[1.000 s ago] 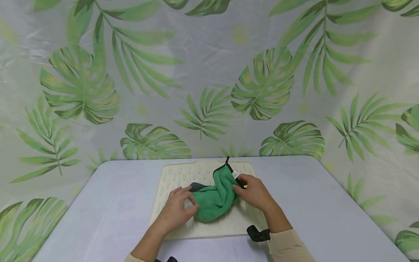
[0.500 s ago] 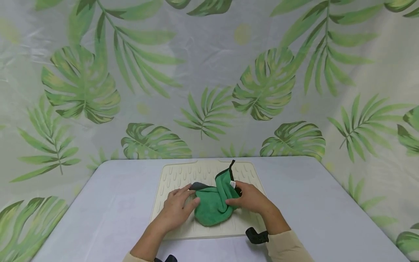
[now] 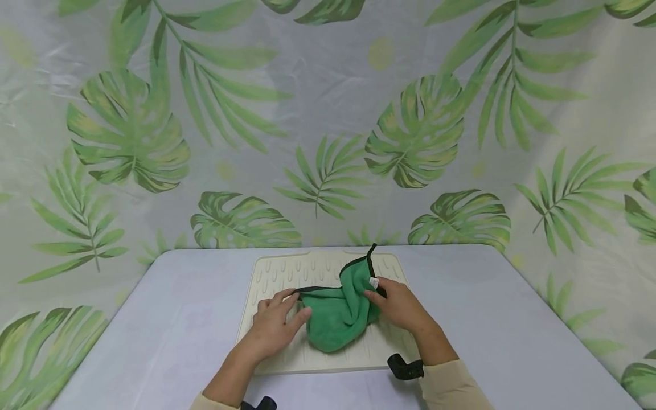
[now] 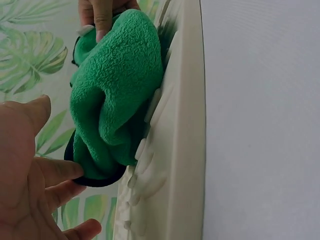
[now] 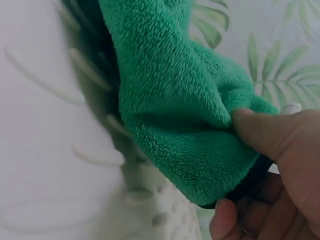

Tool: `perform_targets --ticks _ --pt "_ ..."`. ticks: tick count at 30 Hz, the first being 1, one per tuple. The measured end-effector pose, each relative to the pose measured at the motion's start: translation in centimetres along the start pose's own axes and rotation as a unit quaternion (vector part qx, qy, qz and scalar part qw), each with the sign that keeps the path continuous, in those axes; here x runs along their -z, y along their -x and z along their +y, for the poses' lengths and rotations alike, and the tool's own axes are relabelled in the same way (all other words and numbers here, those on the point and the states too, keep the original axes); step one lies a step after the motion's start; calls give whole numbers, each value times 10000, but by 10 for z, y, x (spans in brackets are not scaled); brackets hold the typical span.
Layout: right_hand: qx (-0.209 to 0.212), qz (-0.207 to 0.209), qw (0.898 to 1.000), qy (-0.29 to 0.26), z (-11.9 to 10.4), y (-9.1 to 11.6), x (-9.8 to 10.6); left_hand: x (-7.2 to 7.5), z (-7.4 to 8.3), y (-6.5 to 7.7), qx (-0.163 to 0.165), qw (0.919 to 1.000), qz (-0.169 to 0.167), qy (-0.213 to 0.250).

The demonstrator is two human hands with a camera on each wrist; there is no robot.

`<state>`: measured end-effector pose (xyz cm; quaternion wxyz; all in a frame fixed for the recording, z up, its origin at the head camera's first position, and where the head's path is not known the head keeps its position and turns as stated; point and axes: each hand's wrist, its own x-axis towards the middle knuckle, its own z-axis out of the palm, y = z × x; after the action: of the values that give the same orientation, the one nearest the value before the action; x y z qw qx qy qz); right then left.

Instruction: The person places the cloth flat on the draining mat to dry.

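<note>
A fluffy green cleaning cloth with black edging, a hanging loop and a small white label lies bunched over a cream ribbed mat. My right hand pinches its right edge by the label, thumb on the green pile and fingers behind the trim, as the right wrist view shows. At the opposite corner, my left hand touches the black edging with outstretched fingertips. In the left wrist view the index fingertip rests on the green side, while the thumb stands away from the cloth.
The mat lies on a table with a white cover. A curtain with green leaf prints hangs behind the table. Black wrist cameras sit at both wrists, below beige sleeves.
The right hand lowered its side of the cloth toward me, then raised it again. At the left corner the grey underside has gone out of sight and the black edging now runs straighter.
</note>
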<state>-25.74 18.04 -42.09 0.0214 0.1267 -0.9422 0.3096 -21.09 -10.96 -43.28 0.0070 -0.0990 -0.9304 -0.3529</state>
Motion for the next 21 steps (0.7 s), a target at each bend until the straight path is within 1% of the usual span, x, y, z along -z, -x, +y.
perform_targets --ticks 3,10,16,21 --pt "-22 170 9997 161 2 0 2 1 -2 0 33 10000 51 -34" --pt "-92 282 9990 332 5 0 4 6 -5 0 58 9999 134 -74" --pt "-152 418 9973 590 9 -1 5 11 -7 -1 215 9994 185 -202" --pt "-211 614 9946 804 10 -2 6 16 -9 -1 340 9985 240 -359"
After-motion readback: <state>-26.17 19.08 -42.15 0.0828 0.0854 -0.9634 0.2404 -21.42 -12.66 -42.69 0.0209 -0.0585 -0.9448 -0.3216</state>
